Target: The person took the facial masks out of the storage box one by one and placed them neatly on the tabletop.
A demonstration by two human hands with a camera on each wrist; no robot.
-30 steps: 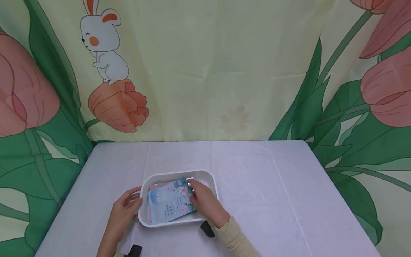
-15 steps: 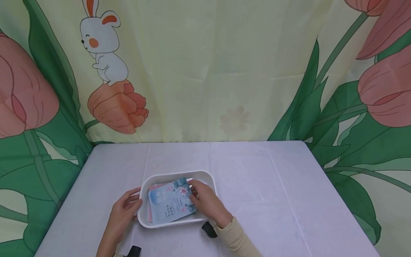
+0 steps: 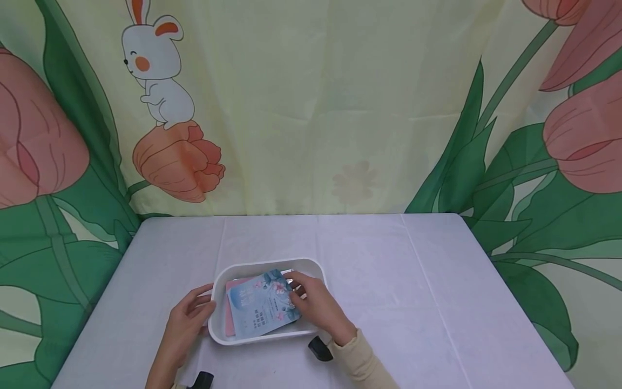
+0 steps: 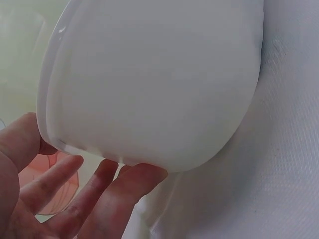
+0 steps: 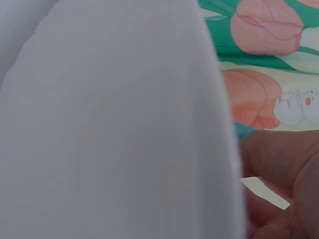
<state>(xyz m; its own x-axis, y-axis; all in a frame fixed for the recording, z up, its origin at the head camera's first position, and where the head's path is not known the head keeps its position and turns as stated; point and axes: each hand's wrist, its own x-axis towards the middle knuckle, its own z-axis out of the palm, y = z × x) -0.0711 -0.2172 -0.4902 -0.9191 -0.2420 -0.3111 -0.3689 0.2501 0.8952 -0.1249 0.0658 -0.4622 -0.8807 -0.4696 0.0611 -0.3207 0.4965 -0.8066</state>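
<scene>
- Two hands work at a white tub [image 3: 264,266] on the table [image 3: 389,302].
- Left hand [image 3: 187,319], fingers relaxed, rests against the tub's wall, steadying it.
- Right hand [image 3: 313,305] pinches a blue packet [image 3: 259,308], tilted inside over a pink one [image 3: 229,316].

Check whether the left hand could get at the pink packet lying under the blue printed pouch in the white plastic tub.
Probably yes: the left hand rests on the tub beside the pink packet's uncovered edge.

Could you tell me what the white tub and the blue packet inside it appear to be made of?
The white rounded tub looks like moulded plastic with a smooth, slightly glossy wall and a rolled rim. The pale blue printed packet seems to be thin plastic film or foil, flat and printed; its exact material cannot be told.
</scene>
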